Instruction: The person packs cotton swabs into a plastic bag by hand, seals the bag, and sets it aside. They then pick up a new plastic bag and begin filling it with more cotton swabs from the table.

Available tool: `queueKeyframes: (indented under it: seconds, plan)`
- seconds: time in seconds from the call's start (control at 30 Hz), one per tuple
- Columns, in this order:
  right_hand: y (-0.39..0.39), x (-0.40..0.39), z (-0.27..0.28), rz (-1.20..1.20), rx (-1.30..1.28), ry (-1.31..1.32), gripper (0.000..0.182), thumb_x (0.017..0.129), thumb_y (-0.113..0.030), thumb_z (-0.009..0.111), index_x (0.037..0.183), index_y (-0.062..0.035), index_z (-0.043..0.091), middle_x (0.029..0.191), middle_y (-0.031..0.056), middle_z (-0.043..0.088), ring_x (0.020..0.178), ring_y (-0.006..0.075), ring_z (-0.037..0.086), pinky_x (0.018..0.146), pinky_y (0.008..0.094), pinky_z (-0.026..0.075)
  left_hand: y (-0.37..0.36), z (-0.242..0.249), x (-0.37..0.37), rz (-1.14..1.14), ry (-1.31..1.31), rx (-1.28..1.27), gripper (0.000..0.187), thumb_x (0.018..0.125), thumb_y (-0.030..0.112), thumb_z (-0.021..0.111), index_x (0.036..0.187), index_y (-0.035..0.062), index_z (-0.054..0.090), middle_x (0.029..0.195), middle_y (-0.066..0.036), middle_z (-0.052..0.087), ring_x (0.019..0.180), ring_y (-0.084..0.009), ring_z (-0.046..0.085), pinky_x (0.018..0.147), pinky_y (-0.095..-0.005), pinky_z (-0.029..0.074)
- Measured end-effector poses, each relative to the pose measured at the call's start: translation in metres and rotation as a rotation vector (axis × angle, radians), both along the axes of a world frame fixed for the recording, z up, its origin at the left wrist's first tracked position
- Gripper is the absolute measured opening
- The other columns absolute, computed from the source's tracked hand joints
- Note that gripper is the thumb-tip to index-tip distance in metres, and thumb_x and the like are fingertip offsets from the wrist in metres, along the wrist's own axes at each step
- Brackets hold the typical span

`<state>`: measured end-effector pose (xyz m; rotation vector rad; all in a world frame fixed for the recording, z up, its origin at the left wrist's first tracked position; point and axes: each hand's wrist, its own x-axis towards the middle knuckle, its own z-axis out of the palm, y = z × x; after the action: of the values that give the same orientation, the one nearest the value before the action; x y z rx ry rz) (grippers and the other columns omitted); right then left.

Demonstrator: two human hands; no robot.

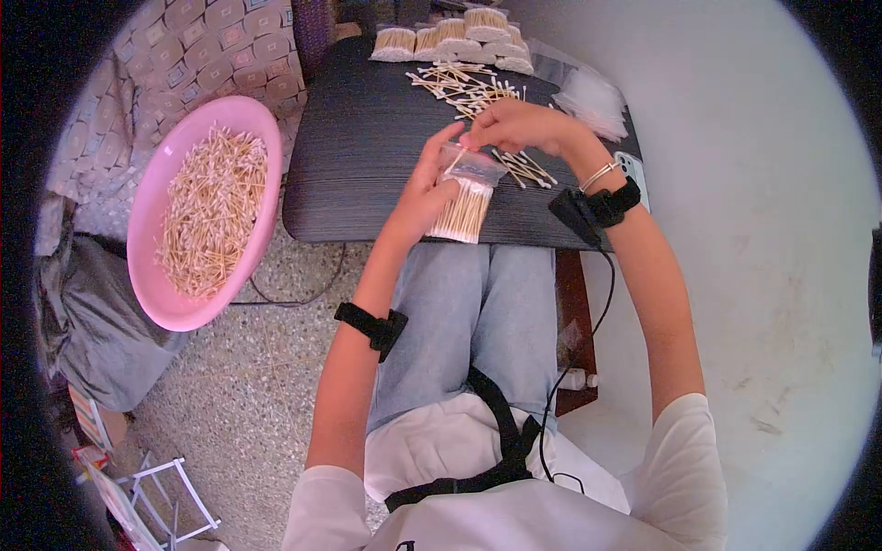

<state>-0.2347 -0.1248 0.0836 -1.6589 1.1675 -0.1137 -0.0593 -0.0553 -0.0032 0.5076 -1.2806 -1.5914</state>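
Note:
A clear plastic bag of cotton swabs (462,211) is at the front edge of the dark table, its open end pointing away from me. My left hand (429,188) is closed round the bag's left side, thumb on the front. At the bag's mouth, my right hand (514,127) pinches a cotton swab, which slants into the opening. Just right of the bag a few loose swabs (525,169) lie on the table. Behind my right hand is a larger loose pile of swabs (464,84).
Filled swab bags (455,35) are stacked at the table's (340,138) back edge. Empty clear bags (591,99) and a phone (632,174) lie at the right, by the wall. A pink basin (147,220) full of swabs stands left. A cable hangs from my right wrist.

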Motion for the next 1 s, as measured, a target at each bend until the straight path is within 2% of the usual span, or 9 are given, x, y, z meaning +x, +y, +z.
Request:
queueKeyframes:
  seconds: [0.1, 0.2, 0.3, 0.4, 0.5, 0.6, 0.83, 1.0]
  plan:
    - [0.000, -0.006, -0.005, 0.017, -0.016, -0.010, 0.030, 0.080, -0.035, 0.065, 0.072, -0.0065, 0.063, 0.051, -0.0068, 0.040, 0.046, 0.0041, 0.032, 0.042, 0.0211, 0.022, 0.000, 0.001, -0.001, -0.007, -0.103, -0.082, 0.073, 0.069, -0.006, 0.045, 0.138, 0.0110, 0.026, 0.118, -0.010, 0.051, 0.109, -0.0185, 0.050, 0.095, -0.0298, 0.037]
    - [-0.002, -0.007, -0.005, 0.074, -0.019, -0.008, 0.030, 0.079, -0.035, 0.066, 0.071, -0.0066, 0.063, 0.051, -0.0067, 0.041, 0.046, 0.0042, 0.033, 0.042, 0.0213, 0.023, 0.000, 0.001, -0.001, -0.053, -0.079, -0.068, 0.074, 0.069, -0.008, 0.044, 0.138, 0.0111, 0.026, 0.119, -0.010, 0.051, 0.109, -0.0186, 0.050, 0.094, -0.0291, 0.038]
    - [-0.007, -0.006, 0.002, 0.143, -0.033, 0.012, 0.029, 0.078, -0.035, 0.066, 0.071, -0.0069, 0.064, 0.051, -0.0064, 0.042, 0.046, 0.0042, 0.034, 0.043, 0.0215, 0.023, 0.002, 0.000, -0.002, -0.031, -0.080, -0.013, 0.069, 0.070, -0.005, 0.043, 0.136, 0.0080, 0.031, 0.120, -0.010, 0.051, 0.109, -0.0176, 0.050, 0.093, -0.0279, 0.039]
    - [-0.014, 0.002, 0.002, 0.201, -0.019, 0.038, 0.028, 0.078, -0.034, 0.066, 0.071, -0.0073, 0.064, 0.050, -0.0066, 0.041, 0.046, 0.0041, 0.033, 0.042, 0.0217, 0.022, -0.007, -0.004, 0.003, -0.021, 0.001, 0.144, 0.058, 0.076, 0.002, 0.047, 0.133, 0.0025, 0.037, 0.121, -0.010, 0.052, 0.111, -0.0181, 0.050, 0.096, -0.0282, 0.037]
    - [-0.017, 0.008, 0.001, 0.230, -0.011, 0.045, 0.027, 0.078, -0.034, 0.066, 0.071, -0.0074, 0.064, 0.050, -0.0069, 0.040, 0.046, 0.0041, 0.032, 0.042, 0.0218, 0.020, -0.007, -0.006, 0.000, -0.004, -0.029, 0.340, 0.042, 0.089, 0.012, 0.044, 0.130, -0.0002, 0.041, 0.119, -0.010, 0.055, 0.108, -0.0169, 0.053, 0.093, -0.0274, 0.040]
    - [-0.020, 0.009, 0.002, 0.236, 0.038, 0.061, 0.027, 0.079, -0.033, 0.066, 0.070, -0.0073, 0.063, 0.050, -0.0072, 0.039, 0.046, 0.0041, 0.031, 0.042, 0.0217, 0.020, -0.004, -0.005, -0.001, -0.028, -0.040, 0.165, 0.039, 0.096, 0.021, 0.042, 0.128, -0.0011, 0.042, 0.117, -0.008, 0.055, 0.106, -0.0123, 0.051, 0.090, -0.0231, 0.039]
    - [-0.027, 0.011, -0.009, 0.276, 0.080, 0.049, 0.029, 0.079, -0.033, 0.067, 0.068, -0.0074, 0.062, 0.050, -0.0079, 0.037, 0.046, 0.0041, 0.030, 0.042, 0.0219, 0.020, -0.005, -0.011, -0.004, 0.092, -0.053, 0.126, 0.043, 0.097, 0.023, 0.041, 0.132, -0.0008, 0.037, 0.124, -0.009, 0.049, 0.111, -0.0137, 0.048, 0.094, -0.0248, 0.037]
    - [-0.029, 0.016, -0.004, 0.304, 0.017, 0.159, 0.033, 0.078, -0.037, 0.068, 0.068, -0.0067, 0.063, 0.053, -0.0071, 0.041, 0.047, 0.0047, 0.033, 0.042, 0.0209, 0.022, -0.007, -0.013, -0.004, 0.135, -0.111, 0.051, 0.045, 0.096, 0.023, 0.041, 0.134, -0.0001, 0.034, 0.129, -0.010, 0.046, 0.116, -0.0157, 0.045, 0.097, -0.0268, 0.036]
